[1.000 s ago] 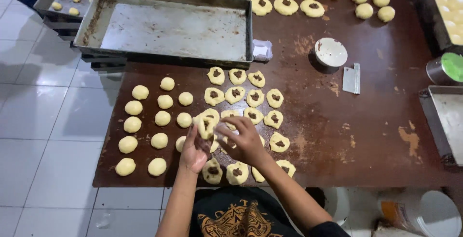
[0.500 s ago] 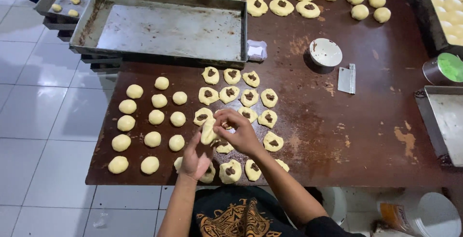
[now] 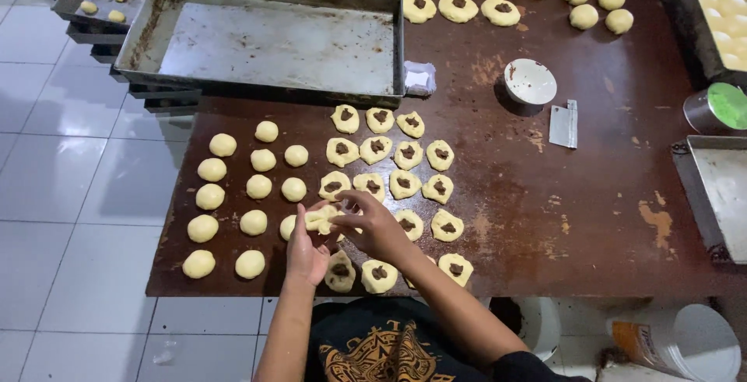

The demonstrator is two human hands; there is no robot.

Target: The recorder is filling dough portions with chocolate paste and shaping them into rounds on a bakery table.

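The dough piece (image 3: 321, 218) is half covered by the fingers, so whether any dark filling sits in it cannot be made out — only pale yellow, lumpy dough shows, held above the near edge of the brown surface (image 3: 591, 219). The left hand (image 3: 306, 248) cups it from below and the right hand (image 3: 375, 226) pinches it from the side, both closed on it. Plain dough balls (image 3: 254, 222) lie to the left and filled dough rounds (image 3: 405, 183) to the right — open room lies further right.
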